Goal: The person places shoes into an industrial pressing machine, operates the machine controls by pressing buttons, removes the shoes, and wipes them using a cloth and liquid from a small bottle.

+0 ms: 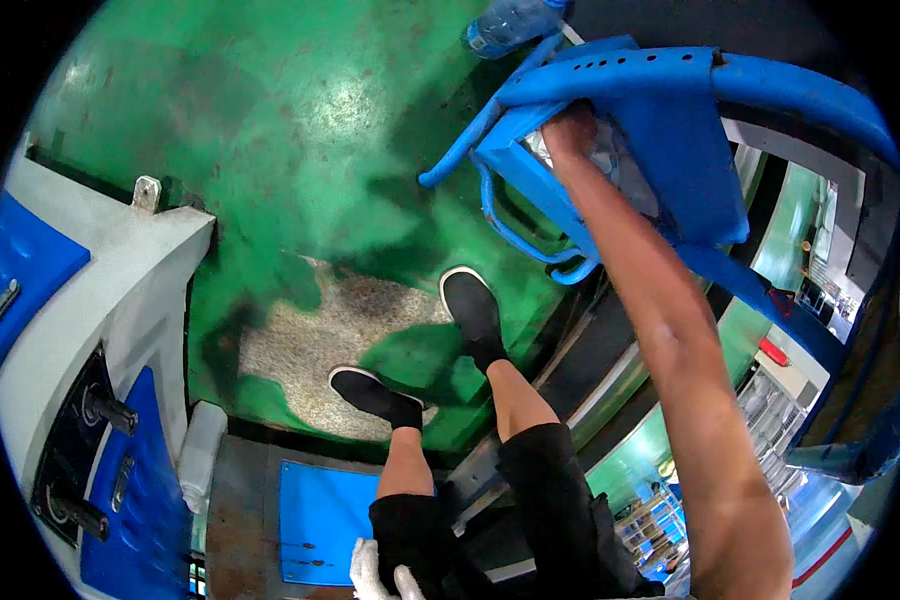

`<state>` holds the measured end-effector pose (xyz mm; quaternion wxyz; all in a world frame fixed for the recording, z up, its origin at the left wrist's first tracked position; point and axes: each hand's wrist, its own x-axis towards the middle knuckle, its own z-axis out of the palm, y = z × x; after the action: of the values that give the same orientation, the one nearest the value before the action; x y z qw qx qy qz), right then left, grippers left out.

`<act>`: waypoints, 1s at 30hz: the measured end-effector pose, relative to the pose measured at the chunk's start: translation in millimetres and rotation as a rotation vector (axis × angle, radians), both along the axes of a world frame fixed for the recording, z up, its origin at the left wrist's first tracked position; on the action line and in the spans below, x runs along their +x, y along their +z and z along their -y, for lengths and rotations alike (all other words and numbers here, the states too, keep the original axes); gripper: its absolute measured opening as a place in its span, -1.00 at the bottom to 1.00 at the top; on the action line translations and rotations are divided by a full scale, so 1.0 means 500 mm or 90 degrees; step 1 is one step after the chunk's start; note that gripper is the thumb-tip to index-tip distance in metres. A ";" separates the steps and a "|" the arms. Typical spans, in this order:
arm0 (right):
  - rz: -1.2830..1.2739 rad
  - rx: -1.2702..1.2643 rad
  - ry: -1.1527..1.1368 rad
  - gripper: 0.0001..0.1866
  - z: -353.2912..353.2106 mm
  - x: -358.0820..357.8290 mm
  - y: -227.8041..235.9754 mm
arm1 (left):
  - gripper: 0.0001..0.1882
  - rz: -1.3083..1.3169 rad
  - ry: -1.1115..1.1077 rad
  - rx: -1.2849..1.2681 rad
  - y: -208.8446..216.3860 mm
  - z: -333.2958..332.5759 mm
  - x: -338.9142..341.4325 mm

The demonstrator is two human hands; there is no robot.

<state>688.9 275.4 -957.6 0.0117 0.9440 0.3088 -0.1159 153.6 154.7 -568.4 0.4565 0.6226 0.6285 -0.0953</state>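
Observation:
My right hand [572, 132] reaches up and forward into a blue metal cart [670, 110] made of tubes and a perforated bar. Its fingers are tucked under that bar, against something clear and crinkled like a plastic bag [610, 160], so the grip is hidden. My bare right forearm runs down to the lower right. At the bottom edge, a white-gloved shape that looks like my left hand [378, 577] hangs by my thigh, only partly in view. My black shoes [473, 310] stand on the green floor [300, 130].
A grey and blue machine housing [120, 300] with knobs fills the left side. A blue mat [315, 520] lies by my feet. A plastic bottle [510, 22] lies on the floor beyond the cart. A worn bare patch [340, 330] marks the floor. Rails and shelving show at right.

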 end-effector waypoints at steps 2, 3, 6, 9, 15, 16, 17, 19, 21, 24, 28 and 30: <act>0.026 0.007 -0.053 -0.31 -0.006 0.009 -0.028 | -0.52 -0.001 0.004 -0.004 0.000 -0.006 -0.001; 0.041 0.014 -0.055 -0.31 -0.005 0.018 -0.041 | -0.52 0.001 0.005 -0.006 -0.001 -0.009 -0.001; 0.067 0.030 -0.058 -0.31 -0.008 0.031 -0.076 | -0.53 0.013 0.001 -0.003 -0.003 -0.018 -0.002; 0.071 0.023 -0.037 -0.33 -0.001 0.034 -0.083 | -0.53 0.007 -0.004 -0.022 -0.019 0.005 -0.032; 0.043 0.009 0.000 -0.38 -0.022 0.029 -0.078 | -0.53 0.006 0.024 -0.021 -0.017 0.002 -0.046; 0.042 0.004 0.000 -0.38 -0.016 0.034 -0.076 | -0.53 0.009 0.020 -0.024 -0.018 -0.014 -0.039; 0.040 -0.001 0.001 -0.39 -0.008 0.041 -0.072 | -0.53 0.011 0.016 -0.027 -0.019 -0.027 -0.032; 0.029 -0.005 0.012 -0.41 -0.007 0.042 -0.066 | -0.54 0.008 0.015 -0.027 -0.014 -0.040 -0.023; 0.014 -0.002 0.025 -0.42 -0.017 0.025 -0.067 | -0.54 0.002 0.024 -0.016 0.000 -0.045 -0.021; 0.018 -0.010 0.038 -0.44 -0.008 0.032 -0.063 | -0.55 0.010 0.028 -0.016 -0.015 -0.011 -0.047; 0.010 -0.016 0.034 -0.47 -0.039 0.046 -0.081 | -0.56 0.004 0.021 -0.023 -0.010 -0.042 -0.024; 0.007 -0.022 0.038 -0.48 -0.056 0.047 -0.090 | -0.56 0.009 0.015 -0.020 -0.017 -0.022 -0.039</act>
<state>712.4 303.2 -1002.9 0.0332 0.9346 0.3348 -0.1152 133.9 165.7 -576.7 0.4714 0.6085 0.6312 -0.0951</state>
